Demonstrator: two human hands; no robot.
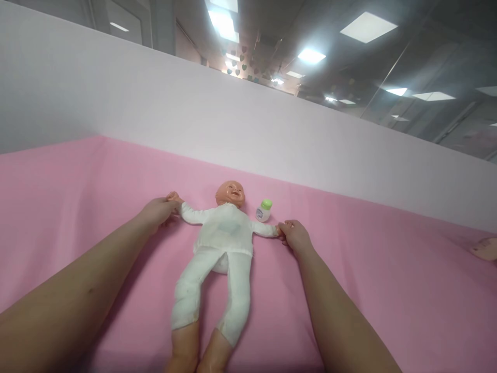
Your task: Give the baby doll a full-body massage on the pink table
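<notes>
A baby doll (223,228) with a white cloth body lies on its back on a pink sheet, both arms stretched out sideways. Its smiling plastic head points toward the wall, and its bare lower legs run off the bottom of the view. My left hand (158,211) is closed on the doll's hand at the left, near the wrist. At the right, the fingers of my right hand (297,237) pinch the doll's other hand. Just above that doll arm, beside the head, stands a small clear bottle (263,211) with a green cap.
The pink sheet (368,269) covers the whole surface. A white wall (194,114) rises behind it, with glass and ceiling lights above. At the far right edge, part of another doll-like head (485,249) shows, cut off by the frame.
</notes>
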